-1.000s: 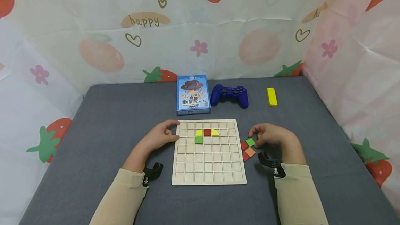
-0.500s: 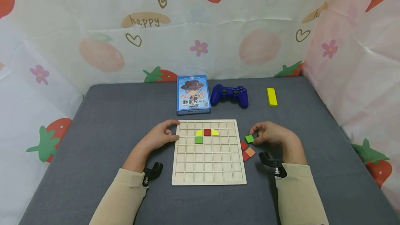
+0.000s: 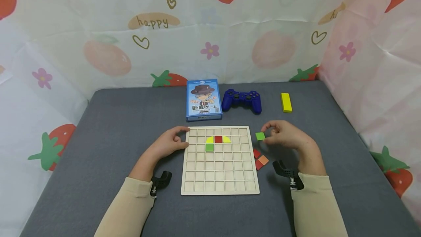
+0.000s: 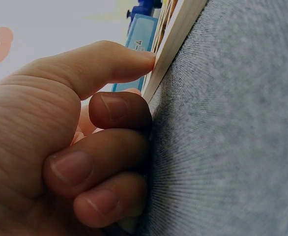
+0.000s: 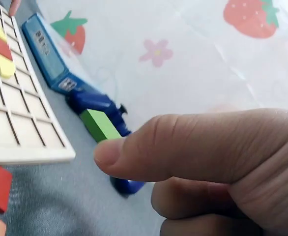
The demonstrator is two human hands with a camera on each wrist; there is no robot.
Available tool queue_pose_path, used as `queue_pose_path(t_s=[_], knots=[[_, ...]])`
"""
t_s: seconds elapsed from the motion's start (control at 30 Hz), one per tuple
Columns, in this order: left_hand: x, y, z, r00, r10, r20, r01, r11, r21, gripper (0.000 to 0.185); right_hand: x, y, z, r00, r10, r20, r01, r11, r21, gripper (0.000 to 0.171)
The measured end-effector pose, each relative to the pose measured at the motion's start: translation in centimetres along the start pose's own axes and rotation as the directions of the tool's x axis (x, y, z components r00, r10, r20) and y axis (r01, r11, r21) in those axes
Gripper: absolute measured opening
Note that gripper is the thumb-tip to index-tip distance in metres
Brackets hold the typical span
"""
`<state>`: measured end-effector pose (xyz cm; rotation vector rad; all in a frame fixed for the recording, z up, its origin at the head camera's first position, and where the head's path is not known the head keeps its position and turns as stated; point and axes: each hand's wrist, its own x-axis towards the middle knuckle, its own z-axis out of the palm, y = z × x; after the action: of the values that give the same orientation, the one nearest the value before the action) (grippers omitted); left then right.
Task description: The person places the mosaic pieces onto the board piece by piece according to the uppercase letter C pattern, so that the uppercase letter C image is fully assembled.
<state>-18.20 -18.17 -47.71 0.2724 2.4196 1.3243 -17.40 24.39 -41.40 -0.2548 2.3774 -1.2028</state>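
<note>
right hand lifts a green tile beside the grid board

my right hand (image 3: 285, 135) pinches a green square tile (image 3: 260, 136) between thumb and fingertips, holding it clear of the table just off the board's right edge, level with the upper rows. from the right wrist view the thumb (image 5: 183, 147) presses on the tile's near end, so most of its face stays in sight, which i judge helps in lining it up with a cell.

from largest to smallest: the grey table (image 3: 115, 127) carries everything. the wooden grid board (image 3: 219, 185) lies flat in front of me. my left hand (image 3: 169, 142) rests against its left edge near the top corner, fingers curled with the tips on the rim, which i take as bracing it so it cannot slide. behind the board lie a blue card game box (image 3: 203, 100), a blue game controller (image 3: 241, 100) and a yellow block (image 3: 286, 102). in the board sit two yellow quarter-round pieces (image 3: 209, 140), a red tile (image 3: 218, 139) between them and a green tile (image 3: 209, 147) below the left one. loose red and orange tiles (image 3: 260, 159) lie by the board's right edge.
</note>
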Motion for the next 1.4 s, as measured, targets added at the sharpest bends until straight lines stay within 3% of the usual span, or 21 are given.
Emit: queue_pose_path(t_s=[0.67,1.03,1.4], knots=[[0.0,-0.1,0.0,1.0,-0.001,0.006,0.002,1.0,-0.01,0.059,-1.7,-5.8,2.0,0.983,-0.113,-0.143,0.107,0.993,-0.048,0.035],[0.0,-0.3,0.0,1.0,0.013,0.004,-0.013,1.0,-0.005,0.058,-1.3,-8.3,5.1,0.981,-0.153,-0.12,0.146,0.987,-0.068,0.033],[0.0,-0.2,0.0,1.0,0.003,0.0,-0.003,1.0,-0.009,0.059,-0.4,-9.1,7.8,0.986,-0.145,-0.079,0.137,0.986,-0.1,0.03]])
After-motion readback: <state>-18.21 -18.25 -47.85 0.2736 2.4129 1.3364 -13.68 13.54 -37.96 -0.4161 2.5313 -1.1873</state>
